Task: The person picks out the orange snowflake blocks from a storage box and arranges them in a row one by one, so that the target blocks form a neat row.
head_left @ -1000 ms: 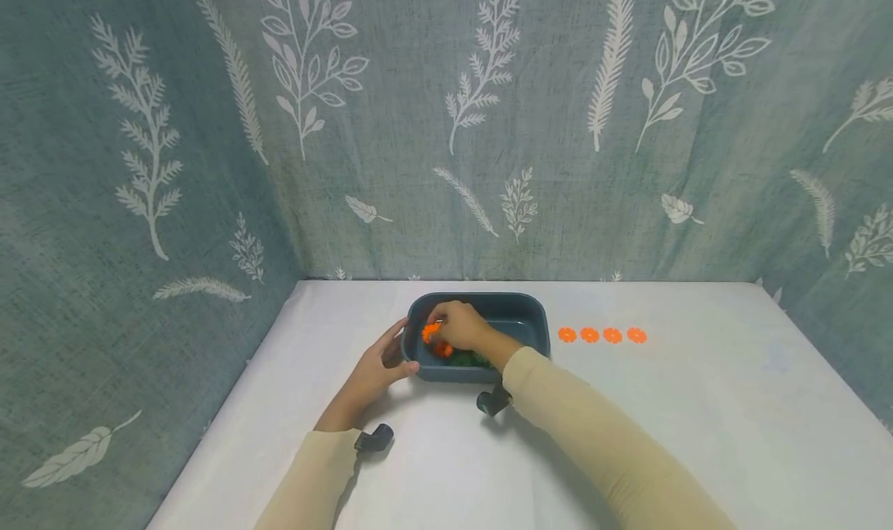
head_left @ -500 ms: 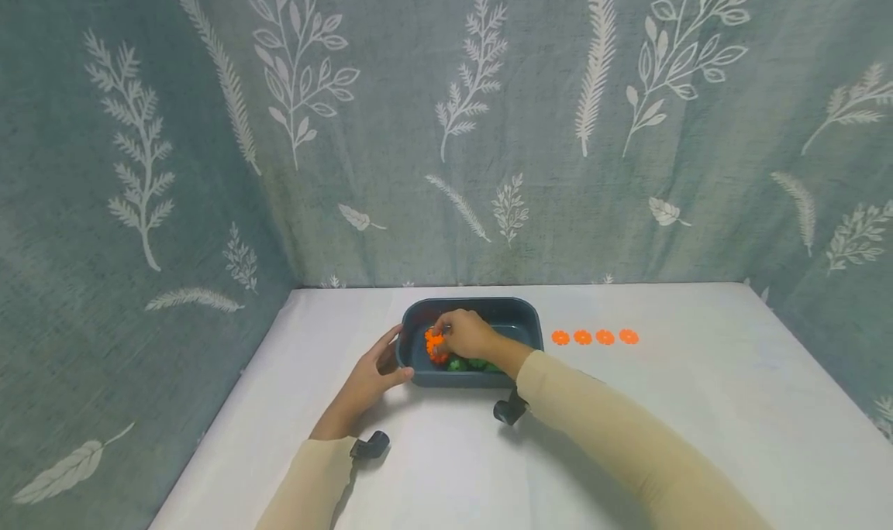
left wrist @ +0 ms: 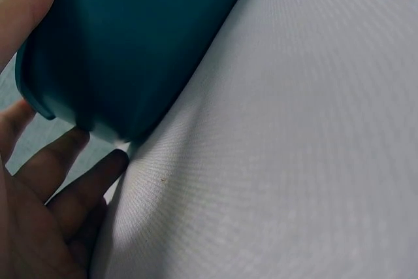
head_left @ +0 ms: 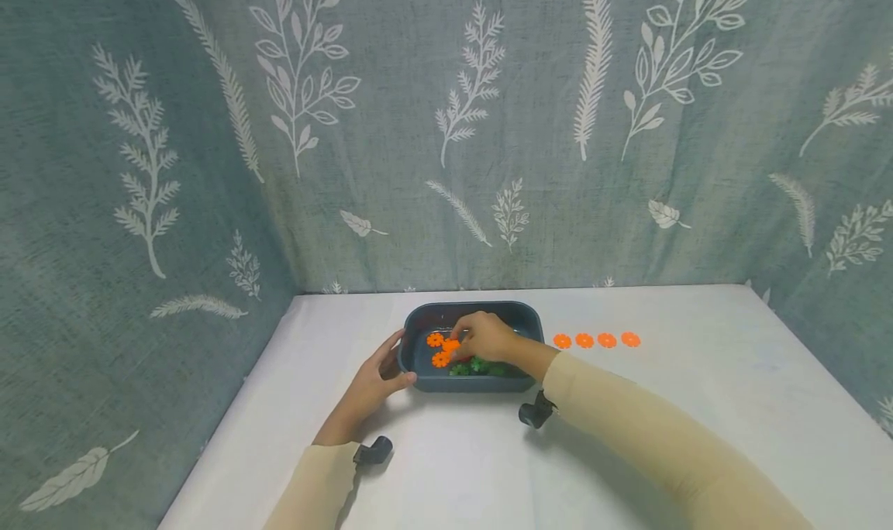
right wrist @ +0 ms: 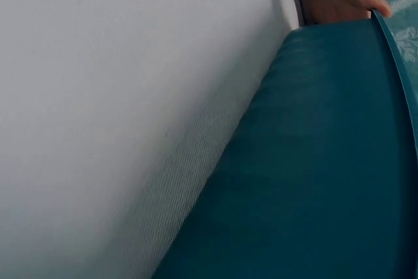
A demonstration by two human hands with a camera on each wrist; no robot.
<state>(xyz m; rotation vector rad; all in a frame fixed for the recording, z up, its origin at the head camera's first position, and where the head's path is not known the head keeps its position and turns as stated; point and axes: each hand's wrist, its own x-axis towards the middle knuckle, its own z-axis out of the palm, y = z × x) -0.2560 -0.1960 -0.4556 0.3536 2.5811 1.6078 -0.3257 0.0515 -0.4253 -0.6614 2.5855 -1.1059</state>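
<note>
A dark blue rectangular bin stands on the white-covered table. My left hand holds its left end, the thumb at the near left rim and the fingers along the end wall; the left wrist view shows the fingertips against that wall. Inside the bin, my right hand pinches an orange flower-shaped piece between thumb and fingers. Two more orange flower-shaped pieces lie to its left. Several green pieces lie along the near wall, and a bit of red shows under the right hand, which stays out of sight in the right wrist view.
To the bin's right, several flat orange flower shapes lie in a row on the table. Green-grey leaf-patterned cloth walls in the back and left side. Each wrist wears a small black camera.
My right hand has shifted right within the bin, uncovering orange flower-shaped pieces at its left end. The left hand keeps its hold, and the head view has tilted slightly.
</note>
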